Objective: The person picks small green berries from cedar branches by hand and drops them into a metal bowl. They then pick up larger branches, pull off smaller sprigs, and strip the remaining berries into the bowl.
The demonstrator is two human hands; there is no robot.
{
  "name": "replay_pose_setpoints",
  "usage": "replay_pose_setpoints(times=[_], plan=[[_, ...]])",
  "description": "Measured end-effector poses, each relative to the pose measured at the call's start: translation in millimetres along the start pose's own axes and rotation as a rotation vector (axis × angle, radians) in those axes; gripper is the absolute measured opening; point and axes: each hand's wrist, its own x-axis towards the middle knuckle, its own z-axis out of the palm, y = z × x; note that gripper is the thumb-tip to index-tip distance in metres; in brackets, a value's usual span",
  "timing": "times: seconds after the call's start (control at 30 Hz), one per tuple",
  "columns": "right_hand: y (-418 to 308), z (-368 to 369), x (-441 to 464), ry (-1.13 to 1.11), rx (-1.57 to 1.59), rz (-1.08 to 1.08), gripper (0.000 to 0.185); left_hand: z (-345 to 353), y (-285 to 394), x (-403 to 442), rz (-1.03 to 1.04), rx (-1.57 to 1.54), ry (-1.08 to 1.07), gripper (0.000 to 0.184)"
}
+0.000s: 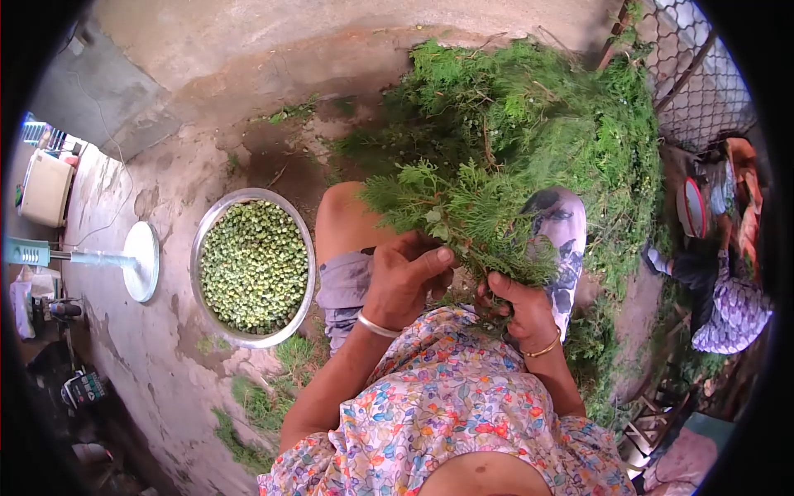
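A leafy evergreen branch (463, 211) with flat, feathery green sprays is held up over my lap. My right hand (523, 310), with a gold-coloured bangle at the wrist, is closed around its lower stems. Against the left side of the branch, my left hand (405, 277) has thumb and fingers drawn together, a silver bangle on its wrist. Whatever lies between those fingertips is hidden. On the floor to the left stands a round metal basin (195, 273), filled with small green cones (252, 269).
A large heap of cut evergreen branches (571, 140) lies ahead and to the right, against the wall. Left of the basin is a standing fan (142, 261). Another person's patterned clothing (732, 318) shows at the far right, below wire mesh (703, 66). Loose sprigs (260, 401) lie at lower left.
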Motion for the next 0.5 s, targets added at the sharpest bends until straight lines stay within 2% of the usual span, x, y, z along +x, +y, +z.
replay_pose_setpoints(times=[0.1,0.13,0.17,0.23,0.27,0.33,0.5], plan=[[3,0,-2,0.038,-0.051,-0.035,0.026,22,-5,3,0.079,-0.101,0.038,0.026],[7,2,-1,0.031,-0.063,-0.05,0.027,14,-12,6,-0.014,-0.076,0.05,0.017],[8,4,0,-0.011,-0.06,-0.032,0.027,10,-14,5,0.008,-0.067,0.089,0.017],[7,1,-2,0.074,-0.079,-0.007,0.027,5,-18,4,0.078,0.039,0.074,0.017],[8,0,-1,0.043,-0.085,0.007,0.027,2,-19,3,0.095,0.04,0.105,0.017],[10,1,1,0.053,-0.072,-0.033,0.027,-3,-21,-1,0.218,0.314,0.057,0.016],[13,6,3,0.044,-0.106,0.01,0.029,-6,-20,-5,0.203,0.344,0.088,0.018]])
